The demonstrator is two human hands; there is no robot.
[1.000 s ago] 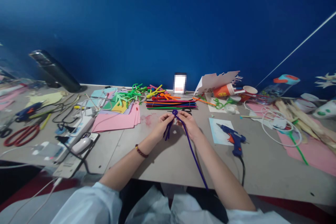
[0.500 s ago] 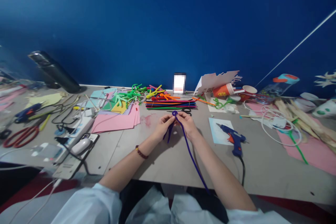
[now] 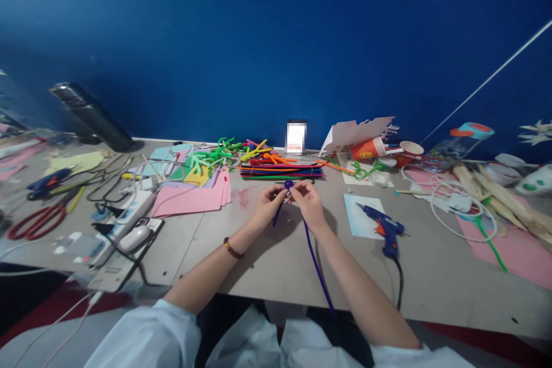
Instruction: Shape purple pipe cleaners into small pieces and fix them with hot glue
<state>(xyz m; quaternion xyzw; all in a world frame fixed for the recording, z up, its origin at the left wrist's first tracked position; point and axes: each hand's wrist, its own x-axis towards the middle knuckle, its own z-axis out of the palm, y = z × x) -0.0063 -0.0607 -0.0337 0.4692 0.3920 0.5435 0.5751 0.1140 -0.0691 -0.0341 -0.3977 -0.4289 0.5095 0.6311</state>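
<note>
Left hand: pinching a purple pipe cleaner beside its small coil
Right hand: gripping the same pipe cleaner
To the right: blue glue gun

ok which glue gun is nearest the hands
The blue-and-orange glue gun on the pale card, just right of the right hand; the other lies farther away, at the table's left end.

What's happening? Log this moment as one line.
left hand pinches purple fuzzy pipe cleaner | right hand pinches its coil | nearby blue glue gun

Craft workspace: pipe cleaners, a glue gun, pink paper.
</note>
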